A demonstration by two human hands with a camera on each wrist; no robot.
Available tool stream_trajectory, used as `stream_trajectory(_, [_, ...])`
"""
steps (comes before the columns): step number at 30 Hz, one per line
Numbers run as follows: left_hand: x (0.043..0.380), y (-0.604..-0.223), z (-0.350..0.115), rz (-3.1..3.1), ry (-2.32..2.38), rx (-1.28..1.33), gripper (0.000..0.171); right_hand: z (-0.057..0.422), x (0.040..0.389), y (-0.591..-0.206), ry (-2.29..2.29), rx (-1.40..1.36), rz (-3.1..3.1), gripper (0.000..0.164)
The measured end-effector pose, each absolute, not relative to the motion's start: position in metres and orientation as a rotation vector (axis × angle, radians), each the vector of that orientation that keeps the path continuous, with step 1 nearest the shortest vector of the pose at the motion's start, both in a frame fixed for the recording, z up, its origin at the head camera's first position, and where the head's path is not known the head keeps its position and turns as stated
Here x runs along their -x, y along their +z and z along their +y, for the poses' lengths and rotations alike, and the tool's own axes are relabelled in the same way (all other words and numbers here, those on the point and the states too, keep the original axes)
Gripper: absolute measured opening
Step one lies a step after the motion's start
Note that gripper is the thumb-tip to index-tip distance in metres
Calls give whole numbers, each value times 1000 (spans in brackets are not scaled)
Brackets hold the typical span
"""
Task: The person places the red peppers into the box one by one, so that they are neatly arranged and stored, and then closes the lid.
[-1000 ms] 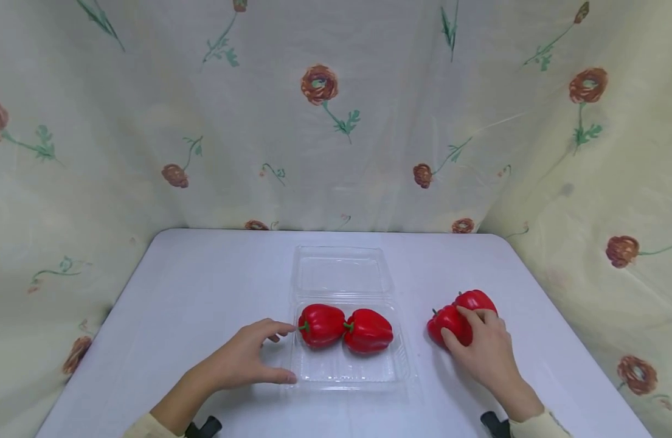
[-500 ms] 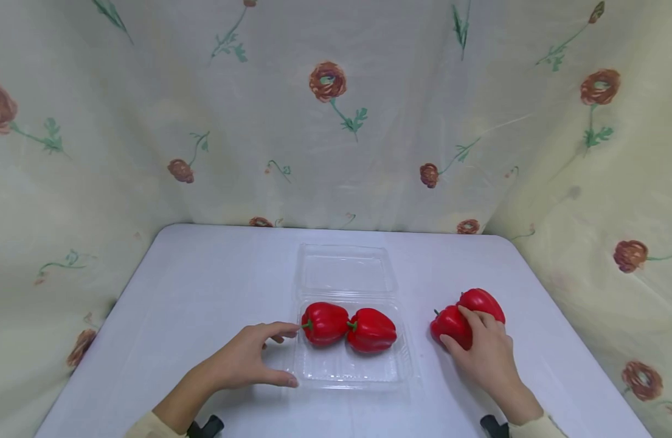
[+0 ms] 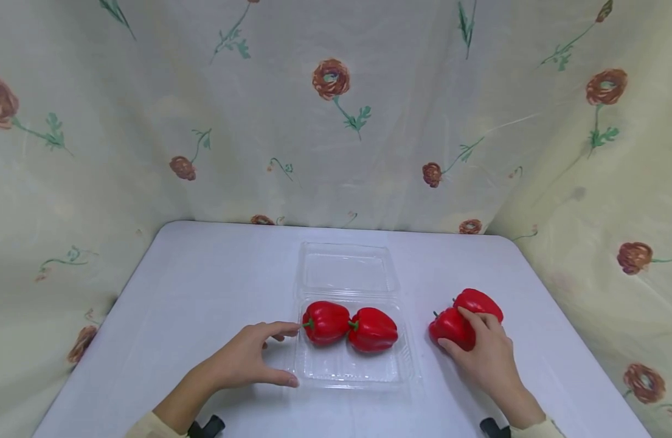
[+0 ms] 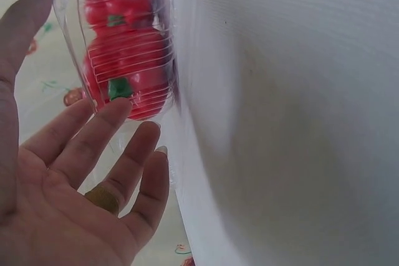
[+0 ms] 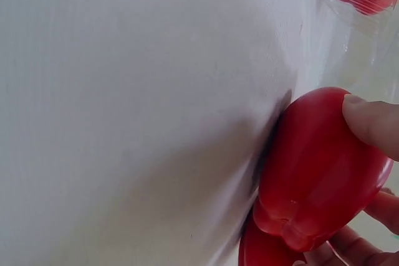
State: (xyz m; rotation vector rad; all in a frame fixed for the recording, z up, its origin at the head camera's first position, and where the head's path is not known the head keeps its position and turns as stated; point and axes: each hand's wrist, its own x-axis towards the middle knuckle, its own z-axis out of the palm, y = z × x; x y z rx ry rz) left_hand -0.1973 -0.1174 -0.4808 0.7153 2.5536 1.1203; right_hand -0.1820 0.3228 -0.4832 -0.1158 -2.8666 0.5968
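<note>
My right hand (image 3: 486, 347) grips a red bell pepper (image 3: 450, 328) on the table, thumb on its near side and fingers over the far side. Just behind it lies another red bell pepper (image 3: 479, 302), partly hidden by the hand. My left hand (image 3: 248, 359) is at the left side of a clear plastic clamshell box (image 3: 346, 372), fingers and thumb spread along its edge and holding nothing. Inside the box, two red bell peppers lie side by side: the left pepper (image 3: 326, 322) and the right pepper (image 3: 373, 330). In the left wrist view their green stems (image 4: 120, 88) show through the ribbed wall.
The box's clear lid (image 3: 346, 271) lies folded back behind it, away from me. Everything stands on a white table (image 3: 226, 267) with rounded far corners. A flowered curtain (image 3: 248, 109) hangs behind the table and along both sides.
The right hand keeps hold of its pepper, which has turned slightly; the pepper behind it has shifted a little. The left hand stays by the box. The head view has tilted slightly.
</note>
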Motion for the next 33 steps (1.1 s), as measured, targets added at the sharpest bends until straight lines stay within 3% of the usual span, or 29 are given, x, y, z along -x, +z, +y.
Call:
stream_trajectory(11, [196,-480,-117,2566,1118,-689,84,310,180,-472,687,-41,-2682,85])
stream_trajectory(24, [194,-482,-117,2568,1150,-678,83,260,163,-433,853,-278,-2628,83])
stream_trajectory(33, [194,-483,-118,2553,1179,-713,83,227,149,-426,914,-434,-2674,84])
